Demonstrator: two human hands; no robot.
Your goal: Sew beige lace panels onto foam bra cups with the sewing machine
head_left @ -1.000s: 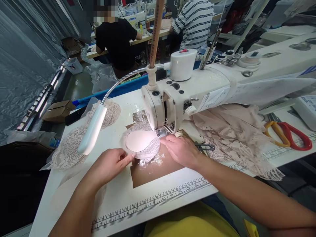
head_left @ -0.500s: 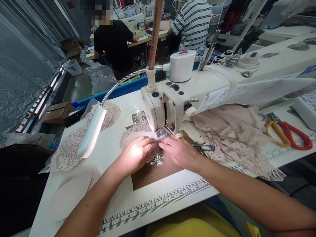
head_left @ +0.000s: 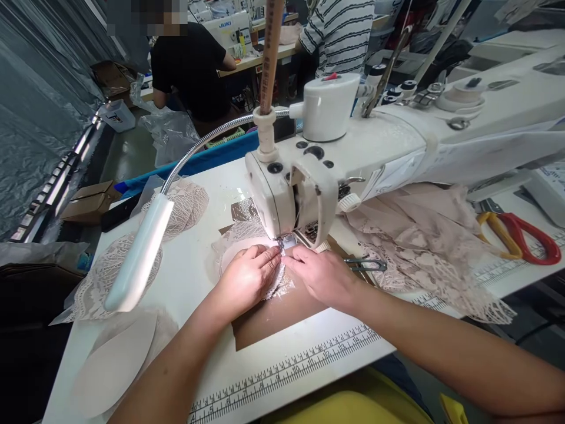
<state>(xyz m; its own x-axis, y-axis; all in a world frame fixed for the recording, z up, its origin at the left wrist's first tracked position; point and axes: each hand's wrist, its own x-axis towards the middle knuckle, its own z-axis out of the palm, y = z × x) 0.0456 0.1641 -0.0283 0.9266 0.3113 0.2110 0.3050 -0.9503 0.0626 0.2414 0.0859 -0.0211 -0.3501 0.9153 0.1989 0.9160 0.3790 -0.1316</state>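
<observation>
Under the needle of a white sewing machine [head_left: 273, 194] lies a pale pink rounded lace cup piece [head_left: 233, 247] with a scalloped edge. My left hand [head_left: 249, 274] rests over it, fingers bent and pressed together, gripping it near the presser foot [head_left: 281, 241]. From the other side my right hand [head_left: 322, 274] reaches in, thumb and fingers closed at the edge of the piece beside the foot. The fingertips of both hands nearly meet there, and the bit of fabric between them is mostly hidden. Brown tape [head_left: 273, 324] covers the table under the hands.
More lace pieces [head_left: 119, 265] and smooth oval pieces [head_left: 117, 365] lie at left under a lamp [head_left: 139, 253]. Beige lace fabric [head_left: 410, 229], thread snips [head_left: 366, 265] and red-and-yellow-handled scissors [head_left: 521, 235] are at right. A printed ruler [head_left: 282, 377] runs along the front edge. Two people sit beyond.
The view has shifted slightly. The lace piece has turned a little under the needle, with more of its scalloped edge showing below my left hand. Both hands stay at the presser foot.
</observation>
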